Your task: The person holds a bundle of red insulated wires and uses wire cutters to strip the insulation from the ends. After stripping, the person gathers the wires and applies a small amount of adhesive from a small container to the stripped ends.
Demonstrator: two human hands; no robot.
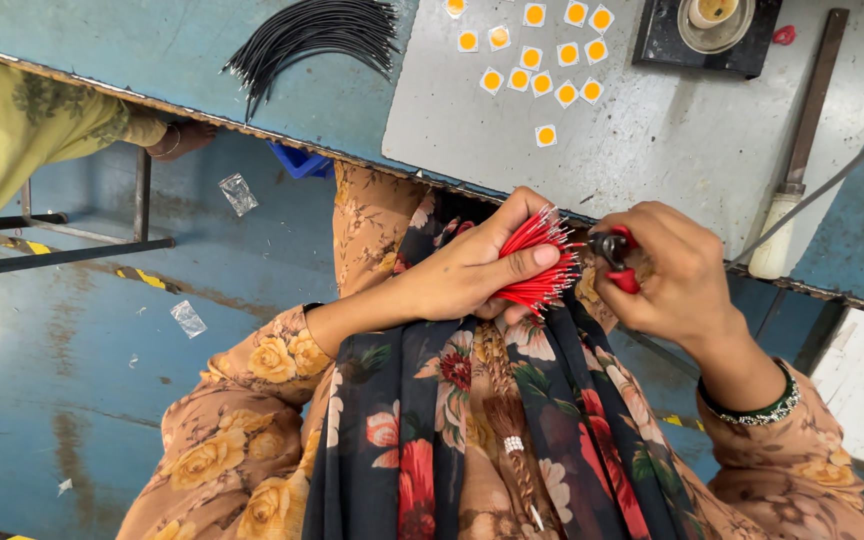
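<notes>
Left hand [472, 270] grips thin red wires [542, 262]; right hand [672, 275] pinches cutters [617, 255].

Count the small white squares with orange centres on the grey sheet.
14 squares show, all at the upper middle of the grey sheet: thirteen clustered, one apart below. The top edge may hide more.

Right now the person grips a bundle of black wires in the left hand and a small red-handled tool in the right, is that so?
Not quite: the bundle of wires in the left hand is red, not black, as the head view shows. The black wires lie apart on the blue table. The right hand does hold the small red-handled tool.
</notes>
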